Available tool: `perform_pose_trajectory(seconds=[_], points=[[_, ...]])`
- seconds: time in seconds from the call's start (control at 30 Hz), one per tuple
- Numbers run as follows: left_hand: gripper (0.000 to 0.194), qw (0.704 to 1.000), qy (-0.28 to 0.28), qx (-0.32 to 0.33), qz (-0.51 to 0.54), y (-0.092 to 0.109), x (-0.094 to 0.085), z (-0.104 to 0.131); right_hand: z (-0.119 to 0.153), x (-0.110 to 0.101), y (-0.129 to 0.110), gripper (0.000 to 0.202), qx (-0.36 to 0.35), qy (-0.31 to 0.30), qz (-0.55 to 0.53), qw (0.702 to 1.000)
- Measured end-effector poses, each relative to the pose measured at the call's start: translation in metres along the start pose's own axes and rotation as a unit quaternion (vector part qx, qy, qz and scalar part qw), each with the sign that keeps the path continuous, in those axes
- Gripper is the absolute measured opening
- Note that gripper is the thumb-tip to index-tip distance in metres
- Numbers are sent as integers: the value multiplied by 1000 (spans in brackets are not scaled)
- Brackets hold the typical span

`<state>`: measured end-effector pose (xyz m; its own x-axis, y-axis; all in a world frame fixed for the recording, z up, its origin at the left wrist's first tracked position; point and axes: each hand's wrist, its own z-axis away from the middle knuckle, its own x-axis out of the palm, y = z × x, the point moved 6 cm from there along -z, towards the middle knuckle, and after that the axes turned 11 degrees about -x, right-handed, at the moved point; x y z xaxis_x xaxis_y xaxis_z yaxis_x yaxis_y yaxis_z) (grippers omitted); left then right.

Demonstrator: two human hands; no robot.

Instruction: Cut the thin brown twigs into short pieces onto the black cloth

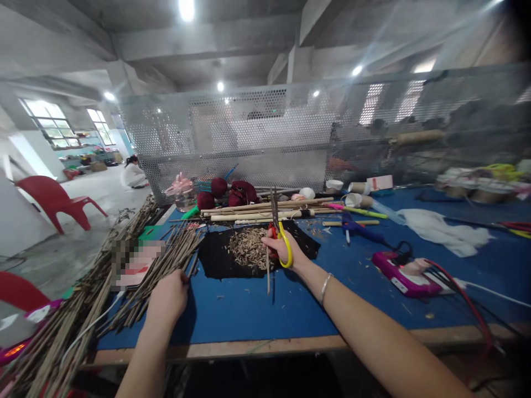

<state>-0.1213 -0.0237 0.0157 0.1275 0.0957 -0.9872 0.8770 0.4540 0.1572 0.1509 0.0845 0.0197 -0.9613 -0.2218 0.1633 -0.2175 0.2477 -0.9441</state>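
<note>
My right hand (pixel 282 247) is closed around scissors (pixel 285 243) with yellow and red handles, their metal blades pointing up and away. A short thin stick (pixel 268 276) hangs down from the same fingers. Just behind and left of it, a heap of small cut twig pieces (pixel 249 246) lies on a black cloth (pixel 213 260). My left hand (pixel 168 296) rests at the right edge of a pile of long brown twigs (pixel 178 246), fingers curled in. Whatever those fingers grip is hidden from me; a dark twig end shows beside them.
A phone (pixel 143 265) with a white cable lies on the twigs. Wooden rods (pixel 265 213) and dark red yarn balls (pixel 243 193) sit at the back. Rightward are a blue glue gun (pixel 365 229), a magenta power strip (pixel 404 276) and a white plastic bag (pixel 448 226). A perforated metal screen (pixel 257 132) stands behind.
</note>
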Motion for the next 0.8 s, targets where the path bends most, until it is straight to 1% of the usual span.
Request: perform_pose_trajectory(seconds=[0.07, 0.2, 0.27, 0.3, 0.37, 0.4, 0.43, 0.47, 0.5, 0.53, 0.57, 0.6, 0.63, 0.67, 0.73, 0.8], points=[[20, 1000, 13, -7, -8, 6, -4, -9, -1, -2, 0, 35, -4, 7, 9, 1000], [23, 1000, 19, -21, -9, 14, -9, -25, -2, -3, 0, 35, -13, 4, 16, 1000], [24, 999, 29, -28, -5, 17, -13, -26, -2, -2, 0, 33, -16, -2, 9, 1000], [25, 999, 44, -28, 5, 20, -17, -23, -1, -2, 0, 33, -16, -3, 6, 1000], [27, 994, 93, -11, 55, 31, -31, -13, -1, 0, 1, 32, -11, -5, 2, 1000], [28, 986, 128, 8, 102, 41, -41, -6, 0, 0, 2, 32, -8, -6, 2, 1000], [29, 975, 146, 43, 160, 54, -48, 1, 0, 1, 2, 32, -6, -6, 6, 1000], [29, 963, 134, 85, 219, 70, -53, 6, 0, 1, 2, 32, -6, -6, 11, 1000], [30, 950, 91, 118, 274, 87, -53, 9, 0, 1, 2, 32, -11, -5, 18, 1000], [34, 937, 2, 145, 317, 106, -46, 10, 0, 1, 0, 31, -21, -2, 27, 999], [40, 916, -111, 153, 354, 125, -34, 11, 0, 1, -2, 29, -34, 0, 41, 999], [44, 881, -240, 149, 380, 142, -19, 14, 0, 0, -5, 28, -51, 3, 58, 997], [44, 834, -355, 135, 400, 156, -4, 17, 1, 0, -7, 26, -66, 4, 75, 995], [43, 789, -427, 125, 424, 166, 6, 20, 2, 0, -9, 25, -79, 3, 94, 992], [40, 717, -490, 109, 484, 178, 21, 19, 4, 1, -10, 23, -82, -3, 103, 991], [34, 652, -531, 102, 531, 182, 33, 19, 6, 4, -8, 24, -68, -18, 98, 993]])
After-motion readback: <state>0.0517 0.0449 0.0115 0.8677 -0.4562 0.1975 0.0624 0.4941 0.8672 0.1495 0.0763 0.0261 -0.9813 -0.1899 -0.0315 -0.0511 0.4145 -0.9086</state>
